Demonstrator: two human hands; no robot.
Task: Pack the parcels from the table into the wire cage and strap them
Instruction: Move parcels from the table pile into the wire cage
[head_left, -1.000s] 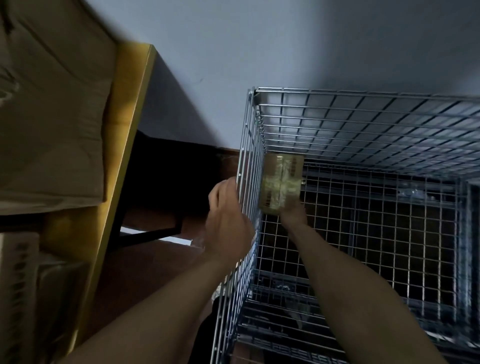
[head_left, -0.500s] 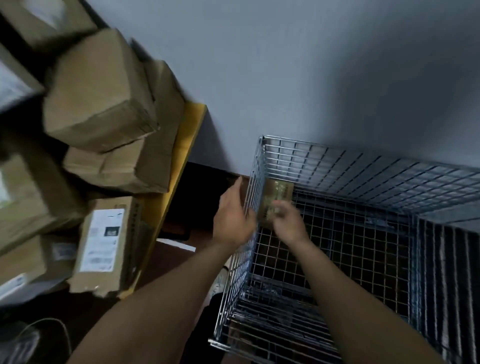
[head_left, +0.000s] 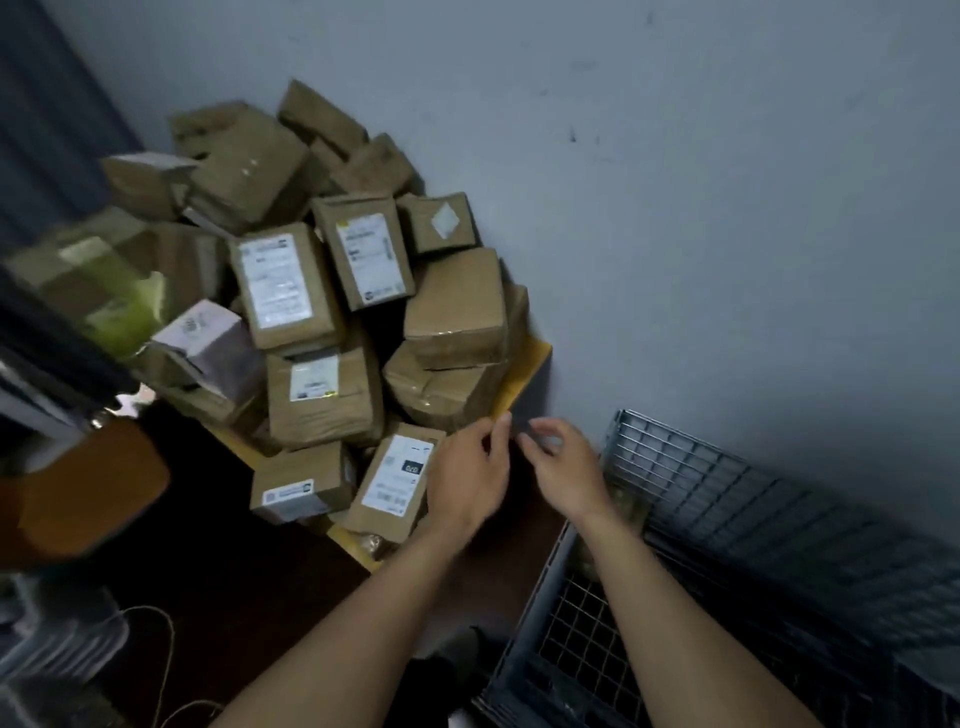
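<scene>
A heap of brown cardboard parcels (head_left: 322, 291), many with white labels, is piled on a yellow table (head_left: 530, 364) against the wall. The nearest one, a labelled parcel (head_left: 397, 478), lies at the table's front edge. My left hand (head_left: 467, 480) hovers just right of it, fingers loosely curled, holding nothing. My right hand (head_left: 563, 470) is beside it, over the gap between the table and the wire cage (head_left: 727, 499), also empty. A small parcel (head_left: 626, 506) shows dimly inside the cage behind my right wrist.
A grey wall (head_left: 727, 208) backs the table and the cage. A blurred orange object (head_left: 88, 488) and a dark stand are at the left. A cord (head_left: 166, 654) lies on the dark floor at the lower left.
My right hand has let go of the small parcel inside the cage and come out. Both hands have moved left toward the table, and my view has swung to the parcel heap.
</scene>
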